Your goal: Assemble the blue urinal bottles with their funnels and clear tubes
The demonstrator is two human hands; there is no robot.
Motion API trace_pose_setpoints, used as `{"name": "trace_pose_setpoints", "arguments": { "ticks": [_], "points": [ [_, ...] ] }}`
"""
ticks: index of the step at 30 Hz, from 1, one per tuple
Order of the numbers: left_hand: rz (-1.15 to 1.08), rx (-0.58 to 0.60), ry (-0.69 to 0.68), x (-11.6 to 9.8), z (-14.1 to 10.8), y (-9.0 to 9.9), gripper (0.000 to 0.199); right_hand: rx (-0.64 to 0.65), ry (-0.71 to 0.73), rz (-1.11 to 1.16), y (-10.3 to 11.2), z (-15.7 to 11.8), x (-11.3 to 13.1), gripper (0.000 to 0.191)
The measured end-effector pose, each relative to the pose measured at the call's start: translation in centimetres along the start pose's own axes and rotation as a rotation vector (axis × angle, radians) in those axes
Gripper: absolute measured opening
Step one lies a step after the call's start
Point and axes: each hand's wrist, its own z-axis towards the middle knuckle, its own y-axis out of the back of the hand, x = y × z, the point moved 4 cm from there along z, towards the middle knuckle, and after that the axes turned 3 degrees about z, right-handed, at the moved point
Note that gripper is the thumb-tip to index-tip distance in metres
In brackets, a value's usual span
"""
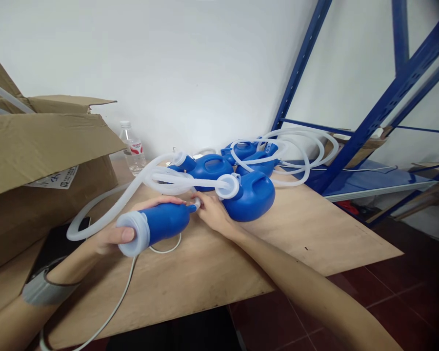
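Observation:
My left hand [108, 238] is closed around a blue plastic bottle [168, 223], with the thumb on its wide translucent white cap [132, 234]. The bottle lies tilted on its side above the table, cap towards me. At the far end, my right hand [212, 213] pinches a small translucent end piece [197, 203] on the narrow blue spout. Whether that piece is separate or joined to the spout, I cannot tell. Just beyond my right hand rests a round blue jug [256, 197] with a white collar and a ribbed white hose [197, 183].
Several more blue jugs [210, 168] and coiled translucent hoses [309, 161] lie at the back. An open cardboard box [51, 141] stands left, beside a water bottle [133, 148] and a black flat object [54, 248]. A thin white cable [126, 287] crosses the wooden table [190, 282]. Blue shelving [376, 102] stands right.

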Motion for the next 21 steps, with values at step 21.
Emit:
{"name": "trace_pose_setpoints", "arguments": {
  "ticks": [21],
  "points": [
    [0.132, -0.025, -0.031, 0.5, 0.0, 1.7, 0.077, 0.098, 0.047, 0.345, -0.5, -0.6, 1.0, 0.032]
  ]
}}
